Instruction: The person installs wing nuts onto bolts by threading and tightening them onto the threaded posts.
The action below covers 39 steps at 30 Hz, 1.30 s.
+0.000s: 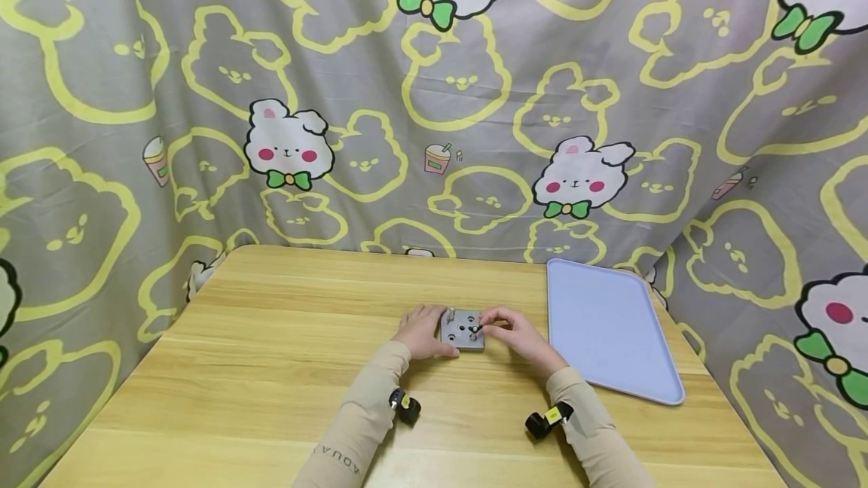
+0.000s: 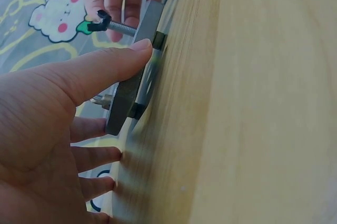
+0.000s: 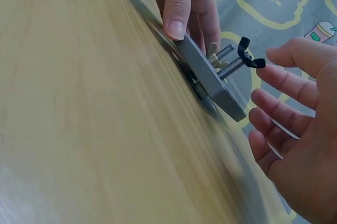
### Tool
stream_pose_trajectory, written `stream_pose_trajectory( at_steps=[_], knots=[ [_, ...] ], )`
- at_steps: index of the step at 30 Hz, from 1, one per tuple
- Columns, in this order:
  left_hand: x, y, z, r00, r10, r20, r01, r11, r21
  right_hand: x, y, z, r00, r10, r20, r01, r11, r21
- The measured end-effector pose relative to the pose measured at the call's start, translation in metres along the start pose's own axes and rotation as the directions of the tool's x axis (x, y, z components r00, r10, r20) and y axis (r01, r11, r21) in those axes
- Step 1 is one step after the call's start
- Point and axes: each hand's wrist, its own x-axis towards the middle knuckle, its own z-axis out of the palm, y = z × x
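Note:
A square grey metal plate point(image 1: 463, 343) with several holes lies raised a little off the table on short dark feet. My left hand point(image 1: 422, 331) grips it from the left, thumb on the near edge and fingers at the far side. Two threaded bolts stand up from the plate. One bolt point(image 3: 230, 69) carries a black wing nut point(image 3: 257, 63) near its free end; the thumb and index finger of my right hand point(image 1: 517, 333) pinch one of its wings. A brass-coloured wing nut point(image 3: 212, 57) sits low on the other bolt.
A light blue tray point(image 1: 610, 330) lies on the right of the wooden table point(image 1: 271, 337). Behind and beside the table hangs a grey curtain point(image 1: 380, 81) with cartoon prints. Each sleeved forearm wears a black wrist camera.

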Motion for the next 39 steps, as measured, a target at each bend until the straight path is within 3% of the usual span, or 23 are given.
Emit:
stream_pose_trajectory(
  at_steps=[7,12,20,30,33,39],
  knots=[
    [0.001,0.0,0.001,1.0,0.002,-0.003,-0.002,1.0,-0.001,0.001,0.005,0.0,0.999,-0.042,0.007,0.042,0.999,-0.026],
    [0.0,0.0,-0.001,1.0,0.005,-0.006,-0.005,1.0,-0.007,0.003,0.002,0.002,1.0,0.001,0.008,-0.001,1.0,-0.011],
    [-0.001,0.0,-0.001,1.0,0.01,-0.008,-0.011,1.0,-0.011,-0.002,-0.031,0.002,0.998,0.037,0.043,-0.038,0.999,0.005],
    [0.001,-0.001,0.0,1.0,0.005,-0.003,-0.005,1.0,-0.01,-0.005,-0.038,0.001,0.999,0.017,0.042,-0.016,1.0,-0.01],
    [0.0,0.0,-0.001,1.0,0.005,-0.003,-0.005,1.0,-0.012,-0.005,-0.037,0.0,0.999,0.01,0.049,-0.01,1.0,-0.016],
    [0.0,0.0,0.0,1.0,0.001,-0.005,-0.001,1.0,-0.019,0.003,-0.002,0.001,0.998,0.0,0.069,0.002,1.0,-0.029]
  ],
)
